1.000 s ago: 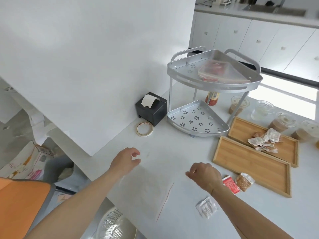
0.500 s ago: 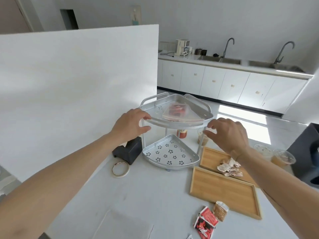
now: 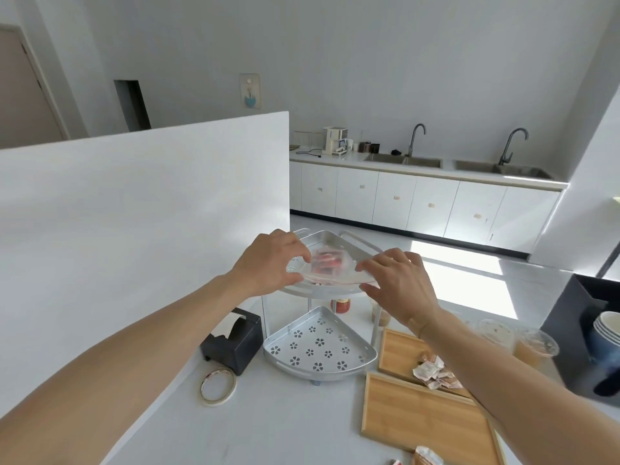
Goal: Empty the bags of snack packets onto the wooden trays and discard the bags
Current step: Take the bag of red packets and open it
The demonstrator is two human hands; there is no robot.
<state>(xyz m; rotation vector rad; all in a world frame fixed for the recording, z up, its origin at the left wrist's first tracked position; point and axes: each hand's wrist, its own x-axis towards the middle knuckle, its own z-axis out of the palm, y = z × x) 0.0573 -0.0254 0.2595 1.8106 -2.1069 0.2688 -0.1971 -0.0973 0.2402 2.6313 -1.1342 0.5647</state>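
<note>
Lying flat on the top tier of the silver corner rack (image 3: 322,290): a clear plastic bag (image 3: 330,267) with red snack packets showing through it. Gripping its left edge with the left hand (image 3: 271,263), fingers curled over the rim of the tier and onto the plastic. Pinching its right edge with the right hand (image 3: 396,280), thumb below and fingers above the film, though exactly how much bag is caught between them being hard to tell. Seemingly just starting to lift the bag off the tier.

Worth doing here, judging from the layout: raising both edges evenly and keeping the bag level, since any opening cannot be made out and tipping early could spill packets onto the rack or the white counter (image 3: 268,424). Clearing the raised handles of the rack before drawing the bag back. Carrying it low toward the near wooden tray (image 3: 419,417), bare at present, rather than the far wooden tray (image 3: 399,350), already holding a heap of pale packets (image 3: 436,374). Opening and upending only once over the wood.

Standing further out: a black tape dispenser (image 3: 235,344) and a roll of tape (image 3: 218,385) to the left, lidded cups (image 3: 533,344) beyond the trays, a dark box with blue bowls (image 3: 607,327) at the right edge.
</note>
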